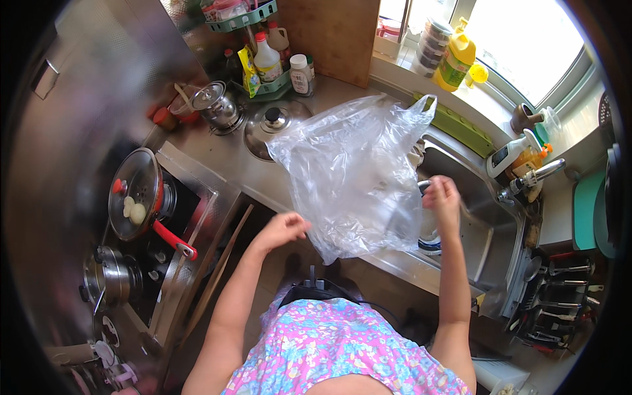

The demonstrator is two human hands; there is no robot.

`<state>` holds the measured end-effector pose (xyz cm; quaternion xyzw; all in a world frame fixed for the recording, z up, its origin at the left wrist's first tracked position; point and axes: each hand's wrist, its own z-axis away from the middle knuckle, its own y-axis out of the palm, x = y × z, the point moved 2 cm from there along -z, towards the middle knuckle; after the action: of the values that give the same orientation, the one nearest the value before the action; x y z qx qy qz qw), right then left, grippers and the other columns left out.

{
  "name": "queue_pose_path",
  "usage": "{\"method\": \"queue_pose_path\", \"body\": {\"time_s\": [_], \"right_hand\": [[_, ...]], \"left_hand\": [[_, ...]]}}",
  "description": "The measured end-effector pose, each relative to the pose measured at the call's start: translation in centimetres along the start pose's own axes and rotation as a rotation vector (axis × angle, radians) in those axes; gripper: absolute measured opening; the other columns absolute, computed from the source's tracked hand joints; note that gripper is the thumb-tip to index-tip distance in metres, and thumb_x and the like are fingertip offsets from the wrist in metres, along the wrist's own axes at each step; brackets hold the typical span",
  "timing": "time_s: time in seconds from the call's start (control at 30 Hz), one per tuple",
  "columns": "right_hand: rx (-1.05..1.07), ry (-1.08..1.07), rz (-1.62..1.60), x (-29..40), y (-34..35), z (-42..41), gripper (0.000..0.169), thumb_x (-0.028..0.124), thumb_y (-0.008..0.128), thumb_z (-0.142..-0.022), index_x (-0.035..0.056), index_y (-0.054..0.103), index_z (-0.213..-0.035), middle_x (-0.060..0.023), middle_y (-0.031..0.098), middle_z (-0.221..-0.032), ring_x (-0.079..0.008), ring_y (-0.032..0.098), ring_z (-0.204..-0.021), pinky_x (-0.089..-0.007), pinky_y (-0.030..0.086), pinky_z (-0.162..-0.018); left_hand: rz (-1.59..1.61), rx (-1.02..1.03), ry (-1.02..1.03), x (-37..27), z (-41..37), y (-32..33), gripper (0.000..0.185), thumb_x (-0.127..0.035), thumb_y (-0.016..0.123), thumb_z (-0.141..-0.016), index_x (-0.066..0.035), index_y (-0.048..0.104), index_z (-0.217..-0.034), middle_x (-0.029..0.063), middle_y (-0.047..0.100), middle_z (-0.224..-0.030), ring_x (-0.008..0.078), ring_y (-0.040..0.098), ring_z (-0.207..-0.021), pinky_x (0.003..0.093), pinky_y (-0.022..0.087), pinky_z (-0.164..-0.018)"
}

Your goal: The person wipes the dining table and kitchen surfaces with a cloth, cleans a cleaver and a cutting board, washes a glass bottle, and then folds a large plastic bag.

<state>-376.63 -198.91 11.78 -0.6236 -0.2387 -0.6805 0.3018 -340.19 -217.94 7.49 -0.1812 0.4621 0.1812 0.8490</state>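
A clear plastic carrier bag (355, 173) spreads out in front of me, over the counter and partly over the sink. Its handle loops point to the far right. My left hand (286, 229) is at the bag's lower left edge, fingers curled, fingertips close to the film. Beyond the bag's right edge, my right hand (441, 194) is raised above the sink with bent, blurred fingers. Whether either hand grips the film cannot be made out. Below the right hand, a pale round vessel with a blue rim (430, 242) is partly hidden by the bag and forearm.
Left, a red-handled pan (136, 197) under a glass lid and a steel pot (111, 276) stand on the hob. A pan lid (256, 131) lies behind the bag. The steel sink (481, 222) and faucet (531, 180) are right; bottles (269, 59) stand at the back.
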Motion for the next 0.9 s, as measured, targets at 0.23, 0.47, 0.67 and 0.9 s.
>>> {"method": "queue_pose_path", "body": {"time_s": [0.23,0.47,0.67,0.9], "right_hand": [[0.434,0.348,0.077,-5.3,11.1,5.9,0.05,0.032,0.055,-0.097,-0.0053,0.049,-0.13,-0.0144,0.063,-0.114,-0.0199,0.063,-0.102,-0.0313,0.052,-0.085],[0.232,0.596,-0.348,-7.2,18.8,5.1,0.054,0.029,0.076,-0.081,-0.0043,0.057,-0.12,-0.0118,0.064,-0.112,-0.0172,0.064,-0.098,-0.0241,0.049,-0.067],[0.074,0.232,-0.15,-1.3,17.8,6.7,0.023,0.02,0.074,-0.083,0.0012,0.069,-0.095,-0.0046,0.069,-0.084,-0.0109,0.065,-0.074,-0.0228,0.048,-0.061],[0.28,0.351,0.051,-4.3,17.5,11.9,0.027,0.018,0.071,-0.086,-0.0002,0.067,-0.106,-0.0079,0.07,-0.093,-0.0128,0.066,-0.083,-0.0254,0.051,-0.072]], "left_hand": [[0.387,-0.774,0.191,-2.6,-8.3,-8.2,0.059,-0.042,0.067,-0.087,-0.001,0.043,-0.121,0.0126,0.054,-0.115,0.0193,0.055,-0.107,0.0388,0.048,-0.089],[0.611,-0.716,0.12,-2.5,-14.8,-12.2,0.044,-0.031,0.071,-0.086,0.002,0.057,-0.112,0.0094,0.063,-0.101,0.0185,0.063,-0.084,0.0348,0.055,-0.068],[0.856,-0.754,0.342,-0.6,-13.4,-14.5,0.017,-0.017,0.061,-0.093,-0.002,0.063,-0.102,0.0022,0.065,-0.089,0.0121,0.063,-0.074,0.0264,0.053,-0.061],[0.753,-0.669,0.128,7.8,-8.8,-16.2,0.015,-0.009,0.056,-0.093,-0.001,0.062,-0.104,0.0037,0.066,-0.09,0.0138,0.064,-0.074,0.0276,0.053,-0.063]]}}
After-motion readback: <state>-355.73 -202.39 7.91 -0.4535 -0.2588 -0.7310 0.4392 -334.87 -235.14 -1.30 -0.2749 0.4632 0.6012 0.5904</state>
